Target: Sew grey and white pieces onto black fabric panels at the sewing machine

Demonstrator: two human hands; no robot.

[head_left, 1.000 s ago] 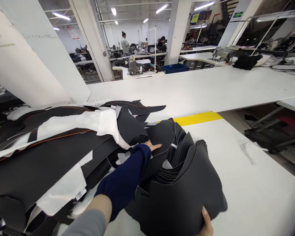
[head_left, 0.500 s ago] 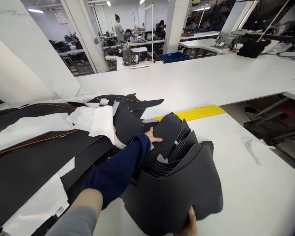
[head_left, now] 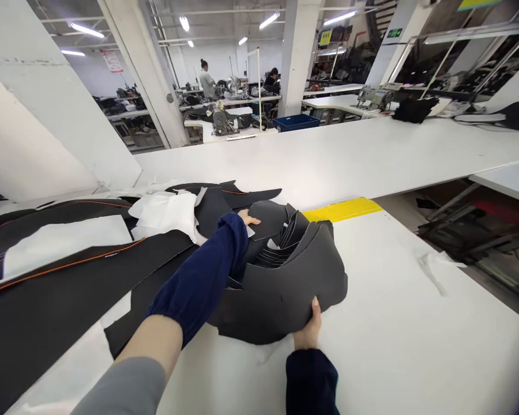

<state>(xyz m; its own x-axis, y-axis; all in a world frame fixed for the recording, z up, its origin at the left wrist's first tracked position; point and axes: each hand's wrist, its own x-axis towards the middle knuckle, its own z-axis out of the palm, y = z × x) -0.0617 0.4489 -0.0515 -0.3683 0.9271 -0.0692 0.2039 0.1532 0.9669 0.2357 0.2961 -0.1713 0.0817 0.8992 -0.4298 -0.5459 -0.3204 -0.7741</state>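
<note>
A thick stack of dark grey fabric panels (head_left: 285, 294) lies bent on the white table, its layers fanned at the upper edge. My left hand (head_left: 248, 218) reaches over to the far left part of the stack, thumb lying on a rounded dark panel (head_left: 266, 216); its other fingers are partly hidden. My right hand (head_left: 309, 328) grips the stack's near edge, thumb on the outer face and fingers out of sight beneath. Beside my left forearm are long dark panels with orange piping (head_left: 90, 271) and white backing pieces (head_left: 166, 210).
Yellow tape (head_left: 343, 208) crosses the white table (head_left: 393, 276). A white scrap (head_left: 432, 268) lies near the right edge. Beyond are a long white table (head_left: 350, 150), a blue crate (head_left: 296, 122), sewing machines and two people. A pillar (head_left: 60, 115) stands at left.
The stack has shifted away from me and to the left, along with both hands. More of my right hand and its dark sleeve shows. The view has tilted up a little.
</note>
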